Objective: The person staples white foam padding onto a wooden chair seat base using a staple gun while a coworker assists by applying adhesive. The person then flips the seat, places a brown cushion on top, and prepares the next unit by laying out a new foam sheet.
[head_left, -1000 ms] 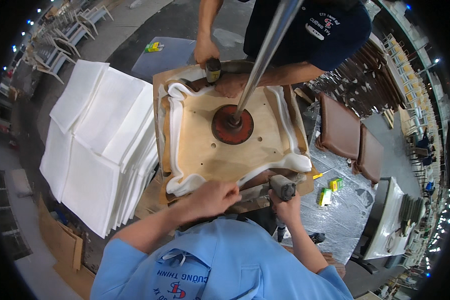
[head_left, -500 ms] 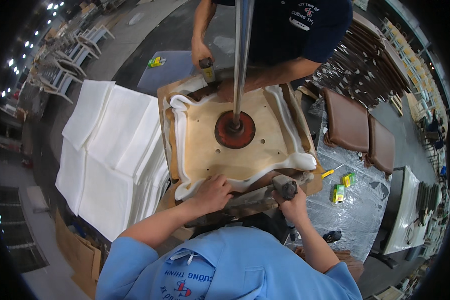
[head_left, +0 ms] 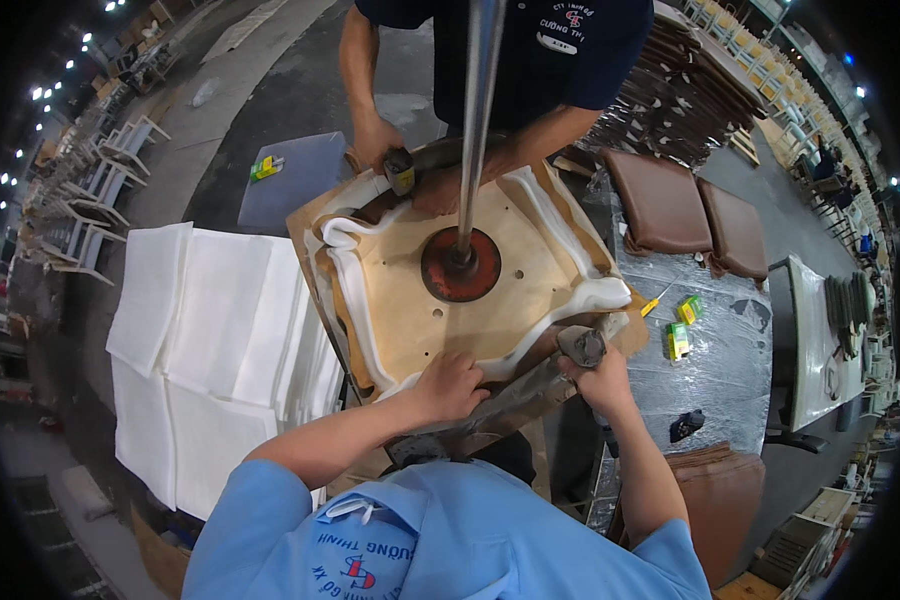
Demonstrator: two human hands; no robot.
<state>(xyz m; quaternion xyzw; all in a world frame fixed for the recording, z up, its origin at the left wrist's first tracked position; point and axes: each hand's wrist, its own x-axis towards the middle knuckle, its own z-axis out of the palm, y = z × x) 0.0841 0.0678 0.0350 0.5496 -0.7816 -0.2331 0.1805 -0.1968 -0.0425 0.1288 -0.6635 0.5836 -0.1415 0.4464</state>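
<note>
A square plywood seat board (head_left: 395, 310) is held from above by a round red disc (head_left: 448, 285) on a metal rod (head_left: 478, 120). White padding (head_left: 555, 235) and a brown cover (head_left: 515, 368) fold over its edges. My left hand (head_left: 452, 388), fingers curled, pinches the folded cover at the near edge. My right hand (head_left: 604, 382) grips a staple gun (head_left: 582, 348), its nose by the near right corner. Across the board, a co-worker in a dark shirt holds another staple gun (head_left: 399, 172) at the far edge, their other hand (head_left: 438, 193) pressing the cover.
Stacked white foam sheets (head_left: 210, 330) stand on the left. On the right, a plastic-wrapped table (head_left: 720, 385) carries brown cushions (head_left: 660, 205), small green-yellow boxes (head_left: 678, 342) and a yellow-handled tool (head_left: 650, 307). More brown covers (head_left: 715, 500) lie at the lower right.
The board has turned slightly, and the whole view has shifted. My left hand stays on the near edge; my right hand still holds the staple gun near the right corner.
</note>
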